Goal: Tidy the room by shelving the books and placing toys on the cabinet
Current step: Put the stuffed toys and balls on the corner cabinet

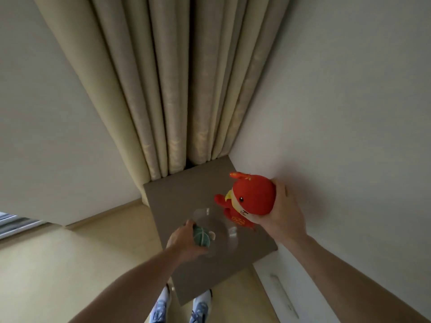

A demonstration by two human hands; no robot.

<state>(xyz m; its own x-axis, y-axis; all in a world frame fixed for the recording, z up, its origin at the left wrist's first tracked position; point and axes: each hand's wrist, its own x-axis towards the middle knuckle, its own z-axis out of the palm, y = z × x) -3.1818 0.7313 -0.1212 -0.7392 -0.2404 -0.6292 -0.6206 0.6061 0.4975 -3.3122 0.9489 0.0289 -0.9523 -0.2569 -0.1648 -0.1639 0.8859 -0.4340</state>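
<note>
— Red plush toy (250, 197), right of centre in the frame: soft and light by the look of it, no risk of breaking. Held from behind the round head by the right hand (283, 214), grip clamped on the stuffing, fingers curled around the back. Hanging just above the cabinet top (177, 192), close beside the white wall (349, 113).

— Best place to take hold?

— Round the head or body, where the filling gives and fills the palm. Thin ears and arms likely to flop, so poor handles. Probably top-heavy; worth setting down on the flat base, back against the wall.

— And the other one?

— Small green toy (201, 236), lower centre, wrapped in the left hand (184, 242), grip closed around it. Ridged, ball-like, with a pale bit poking out to the right; soft or hard, cannot tell. Small enough to roll, perhaps, once released. Held over a clear round dish (227, 238) lying on the cabinet, hard to make out, likely slippery and breakable. Worth minding when lowering either toy.

— The surface?

— Flat, matte grey-brown, tucked into the corner. Pale curtain (175, 89) falling in heavy folds behind it, upper centre. Light wooden floor (70, 252) at lower left, blue-and-white shoes (200, 308) at the bottom edge, right against the cabinet front.
</note>
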